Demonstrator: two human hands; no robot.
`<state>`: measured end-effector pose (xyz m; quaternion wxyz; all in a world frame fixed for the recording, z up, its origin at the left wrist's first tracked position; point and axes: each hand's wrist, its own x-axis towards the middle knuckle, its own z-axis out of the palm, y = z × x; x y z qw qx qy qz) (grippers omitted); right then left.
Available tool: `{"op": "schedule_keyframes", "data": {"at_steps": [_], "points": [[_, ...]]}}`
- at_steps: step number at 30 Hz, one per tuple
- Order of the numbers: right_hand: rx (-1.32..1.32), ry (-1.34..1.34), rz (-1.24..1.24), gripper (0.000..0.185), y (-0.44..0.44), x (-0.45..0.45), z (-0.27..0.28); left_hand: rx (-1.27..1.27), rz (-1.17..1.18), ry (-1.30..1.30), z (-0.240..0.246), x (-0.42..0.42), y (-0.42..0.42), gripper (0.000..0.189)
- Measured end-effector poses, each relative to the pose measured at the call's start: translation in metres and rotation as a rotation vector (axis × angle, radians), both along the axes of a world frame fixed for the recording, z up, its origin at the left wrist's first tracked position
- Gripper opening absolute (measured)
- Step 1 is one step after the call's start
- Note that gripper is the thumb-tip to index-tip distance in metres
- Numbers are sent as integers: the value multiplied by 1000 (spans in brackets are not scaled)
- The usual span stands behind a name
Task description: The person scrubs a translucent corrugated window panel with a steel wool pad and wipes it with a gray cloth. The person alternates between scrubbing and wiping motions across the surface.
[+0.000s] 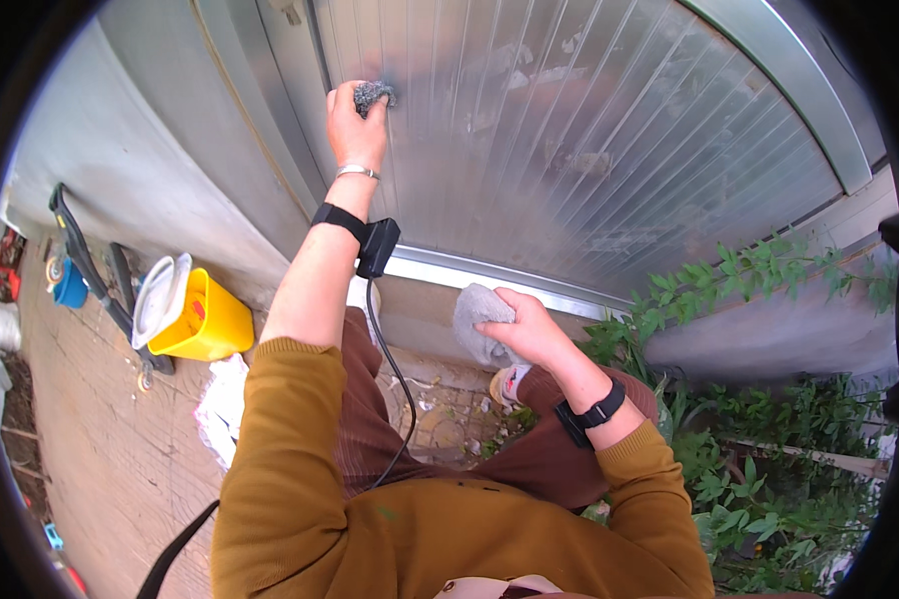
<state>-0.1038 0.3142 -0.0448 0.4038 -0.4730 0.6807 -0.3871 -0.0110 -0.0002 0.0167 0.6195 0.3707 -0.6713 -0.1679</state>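
Observation:
My left hand point(356, 131) is closed around a dark steel wool scourer point(373, 97). It is up against the left part of a ribbed metal door panel point(449, 172), whose surface is dull, with pale smears and scraps. In my right hand point(533, 329) there is a folded grey cloth point(481, 322). This hand is lower, in front of the bright bottom rail point(487, 281) of the door and above my knee. Whether the cloth touches the rail I cannot tell.
A yellow bucket point(221, 322) with its pale lid point(161, 303) tilted at its side stands on the paved ground at left. Beside it is a dark wheeled frame point(94, 277), with a blue container point(70, 286) beyond. Leafy plants point(757, 479) crowd the right. A cable point(401, 374) hangs from my left wrist strap.

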Motion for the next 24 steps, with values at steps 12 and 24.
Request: {"op": "schedule_keyframes", "data": {"at_steps": [12,24], "points": [[-133,84,51,36,0,0,9,-74,-4,-191,-7,1,-1,28],[-204,39,25,36,5,-4,14,-493,-231,-12,92,-90,49,23]]}}
